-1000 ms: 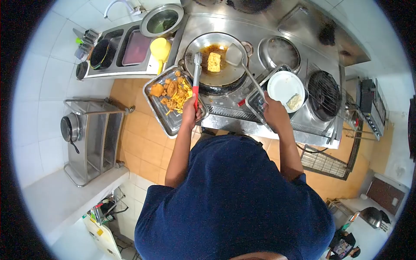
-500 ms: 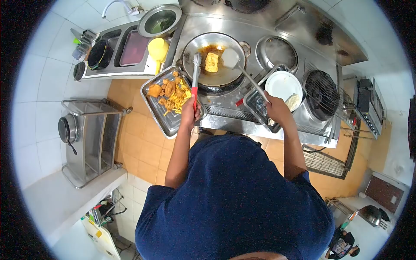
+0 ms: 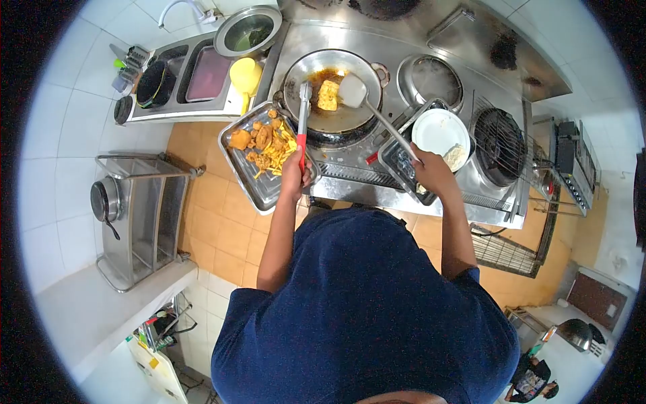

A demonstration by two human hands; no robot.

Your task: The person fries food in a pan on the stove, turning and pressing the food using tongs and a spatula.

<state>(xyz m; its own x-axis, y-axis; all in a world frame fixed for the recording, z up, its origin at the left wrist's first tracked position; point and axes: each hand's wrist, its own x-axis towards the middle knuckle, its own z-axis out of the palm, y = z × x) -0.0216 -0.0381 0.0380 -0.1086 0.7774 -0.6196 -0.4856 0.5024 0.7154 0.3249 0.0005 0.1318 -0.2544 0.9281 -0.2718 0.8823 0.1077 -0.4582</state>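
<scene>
My left hand [image 3: 295, 175] is closed around the red handle of metal tongs [image 3: 303, 116], whose tips reach over the left side of a wok [image 3: 330, 124]. In my right hand [image 3: 432, 170] is the long handle of a spatula [image 3: 353, 90]. The spatula's blade is inside the wok, at the right edge of a yellow block of food [image 3: 328, 95] in brown liquid. Below the wok, on the left, a metal tray [image 3: 268, 192] holds fried pieces and yellow strips. A white plate [image 3: 437, 132] with some pale food is beyond my right hand, above a dark tray [image 3: 397, 165].
A lidded pot [image 3: 431, 82] and a burner with a wire rack [image 3: 501, 148] stand on the right. On the left are a sink basin [image 3: 208, 74], a yellow scoop [image 3: 245, 75] and a steel bowl [image 3: 247, 32]. Another person [image 3: 533, 380] is at the lower right.
The spatula blade has moved left within the wok, up against the yellow block. The view has shifted slightly. Both hands keep their holds.
</scene>
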